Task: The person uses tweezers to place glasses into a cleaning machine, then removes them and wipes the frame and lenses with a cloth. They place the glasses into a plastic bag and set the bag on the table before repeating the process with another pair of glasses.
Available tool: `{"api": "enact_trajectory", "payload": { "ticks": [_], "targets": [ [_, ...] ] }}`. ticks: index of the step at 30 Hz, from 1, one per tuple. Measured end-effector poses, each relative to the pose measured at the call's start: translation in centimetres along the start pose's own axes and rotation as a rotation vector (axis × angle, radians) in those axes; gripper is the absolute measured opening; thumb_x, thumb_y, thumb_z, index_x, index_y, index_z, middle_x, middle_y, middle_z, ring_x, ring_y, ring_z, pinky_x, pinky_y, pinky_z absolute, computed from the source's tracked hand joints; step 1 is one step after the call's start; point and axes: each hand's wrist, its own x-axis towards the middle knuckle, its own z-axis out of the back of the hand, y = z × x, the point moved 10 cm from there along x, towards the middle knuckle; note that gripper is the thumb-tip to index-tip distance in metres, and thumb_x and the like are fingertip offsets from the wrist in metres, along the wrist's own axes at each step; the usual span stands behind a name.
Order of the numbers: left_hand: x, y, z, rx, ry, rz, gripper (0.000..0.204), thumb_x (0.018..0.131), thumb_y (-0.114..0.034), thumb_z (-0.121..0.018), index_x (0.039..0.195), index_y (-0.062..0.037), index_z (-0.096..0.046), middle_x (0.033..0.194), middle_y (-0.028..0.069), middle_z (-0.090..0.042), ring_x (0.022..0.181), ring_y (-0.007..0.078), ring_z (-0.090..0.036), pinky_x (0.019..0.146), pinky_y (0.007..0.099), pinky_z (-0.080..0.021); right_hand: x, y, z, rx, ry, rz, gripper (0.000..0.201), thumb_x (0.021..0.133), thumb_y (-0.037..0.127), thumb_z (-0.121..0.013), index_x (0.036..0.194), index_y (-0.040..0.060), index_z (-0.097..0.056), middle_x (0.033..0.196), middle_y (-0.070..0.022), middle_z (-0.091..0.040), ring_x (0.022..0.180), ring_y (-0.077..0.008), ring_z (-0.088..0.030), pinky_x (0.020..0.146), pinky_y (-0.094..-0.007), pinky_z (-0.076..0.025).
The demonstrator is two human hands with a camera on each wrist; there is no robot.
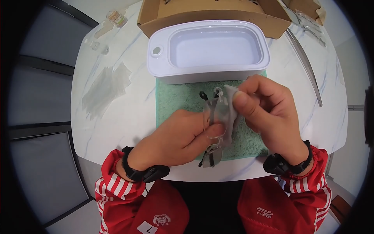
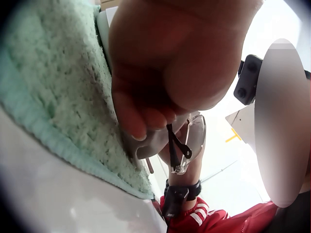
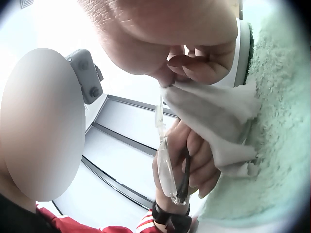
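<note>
A pair of clear-framed eyeglasses (image 1: 212, 156) with dark temple tips is held upright in front of the body, over a green towel (image 1: 168, 95). My left hand (image 1: 175, 134) grips them near the middle, its thumb by the upper lens. My right hand (image 1: 274, 107) pinches a thin grey cloth (image 1: 232, 107) between thumb and index finger, beside that lens. In the right wrist view the cloth (image 3: 209, 114) hangs in folds near the towel, overlapping part of the left hand. The left wrist view shows the lens and folded temples of the eyeglasses (image 2: 196, 133) beyond the left fingers.
Behind the hands stands a white oblong tub (image 1: 156, 69) with a round button, holding clear liquid. An open cardboard box (image 1: 280, 23) is behind it. Translucent sheets (image 1: 107, 91) and a small jar (image 1: 117, 18) lie left; a curved metal strip (image 1: 306, 62) lies right.
</note>
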Motion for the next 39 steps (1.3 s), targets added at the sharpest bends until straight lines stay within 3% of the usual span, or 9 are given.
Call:
{"api": "enact_trajectory", "payload": {
  "ticks": [9, 11, 17, 21, 24, 26, 29, 35, 39],
  "targets": [
    [-0.2, 1.0, 0.2, -0.279, -0.028, 0.123, 0.020, 0.100, -0.010, -0.051, 0.081, -0.0041, -0.057, 0.067, -0.0014, -0.054, 0.060, 0.0102, -0.049, 0.057, 0.0279, -0.042, -0.1, 1.8, 1.0, -0.114, -0.129, 0.182, 0.007, 0.093, 0.002, -0.071, 0.099, -0.0016, -0.070, 0.074, 0.0048, -0.062, 0.058, 0.0017, -0.041, 0.053, -0.0183, -0.030],
    [-0.1, 0.6, -0.1, -0.188, 0.011, 0.045, 0.018, 0.103, -0.016, -0.054, 0.094, -0.0012, -0.060, 0.067, 0.0100, -0.062, 0.061, 0.0230, -0.061, 0.059, 0.0347, -0.048, -0.1, 1.3, 0.9, -0.074, -0.096, 0.064, 0.014, 0.090, 0.000, -0.073, 0.103, 0.0003, -0.066, 0.079, 0.0019, -0.065, 0.056, 0.0004, -0.045, 0.051, -0.0160, -0.033],
    [-0.1, 0.9, -0.5, -0.069, 0.061, 0.036, 0.013, 0.094, -0.011, -0.059, 0.095, 0.0007, -0.063, 0.071, 0.0182, -0.062, 0.065, 0.0373, -0.064, 0.061, 0.0408, -0.049, -0.7, -0.5, -0.5, 0.243, 0.041, -0.228, 0.028, 0.094, 0.001, -0.066, 0.118, 0.0039, -0.052, 0.087, -0.0038, -0.071, 0.046, -0.0015, -0.041, 0.041, -0.0191, -0.030],
    [-0.1, 1.5, -0.6, -0.096, 0.072, 0.083, 0.013, 0.092, -0.010, -0.059, 0.094, 0.0014, -0.064, 0.073, 0.0192, -0.064, 0.069, 0.0396, -0.065, 0.062, 0.0426, -0.049, -0.9, -0.9, -1.0, 0.457, 0.089, -0.273, 0.029, 0.095, -0.001, -0.060, 0.119, 0.0060, -0.045, 0.096, -0.0097, -0.074, 0.045, -0.0018, -0.038, 0.041, -0.0192, -0.028],
    [-0.1, 1.0, -1.0, -0.078, 0.081, -0.013, 0.023, 0.093, -0.009, -0.058, 0.112, -0.0006, -0.064, 0.076, 0.0195, -0.064, 0.069, 0.0397, -0.064, 0.063, 0.0426, -0.050, -1.0, -0.8, -1.6, 0.563, 0.154, -0.294, 0.030, 0.093, -0.003, -0.056, 0.119, 0.0069, -0.043, 0.105, -0.0157, -0.074, 0.045, -0.0018, -0.036, 0.041, -0.0183, -0.027],
    [0.2, 0.3, -0.9, -0.241, 0.018, -0.008, 0.025, 0.092, -0.005, -0.052, 0.114, -0.0002, -0.062, 0.079, 0.0037, -0.060, 0.060, 0.0169, -0.055, 0.059, 0.0315, -0.046, -1.3, -0.6, -2.4, 0.518, 0.222, -0.329, 0.031, 0.092, -0.004, -0.056, 0.117, 0.0067, -0.042, 0.107, -0.0179, -0.073, 0.045, -0.0020, -0.034, 0.042, -0.0181, -0.027],
    [0.0, 0.5, -0.6, -0.250, 0.026, 0.120, 0.020, 0.095, -0.005, -0.049, 0.110, 0.0003, -0.062, 0.076, 0.0034, -0.060, 0.059, 0.0160, -0.055, 0.057, 0.0305, -0.046, -1.1, -0.4, -2.1, 0.506, 0.222, -0.270, 0.031, 0.092, -0.004, -0.056, 0.117, 0.0068, -0.041, 0.109, -0.0182, -0.072, 0.046, -0.0018, -0.035, 0.042, -0.0178, -0.027],
    [-0.2, -0.1, -0.1, -0.017, 0.024, -0.080, 0.018, 0.099, -0.009, -0.048, 0.104, 0.0007, -0.062, 0.067, 0.0065, -0.058, 0.056, 0.0167, -0.057, 0.055, 0.0318, -0.047, -0.8, -0.7, -1.4, 0.463, 0.157, -0.251, 0.028, 0.094, -0.001, -0.059, 0.116, 0.0076, -0.044, 0.107, -0.0143, -0.071, 0.048, -0.0010, -0.036, 0.043, -0.0174, -0.026],
    [-0.1, 0.5, 0.0, -0.091, -0.007, -0.007, 0.015, 0.097, -0.008, -0.050, 0.101, 0.0011, -0.062, 0.068, 0.0070, -0.058, 0.057, 0.0204, -0.058, 0.058, 0.0337, -0.048, -0.6, -0.9, -1.2, 0.443, 0.139, -0.233, 0.027, 0.094, 0.000, -0.060, 0.115, 0.0078, -0.045, 0.105, -0.0136, -0.071, 0.048, -0.0011, -0.035, 0.043, -0.0173, -0.026]
  ]
}}
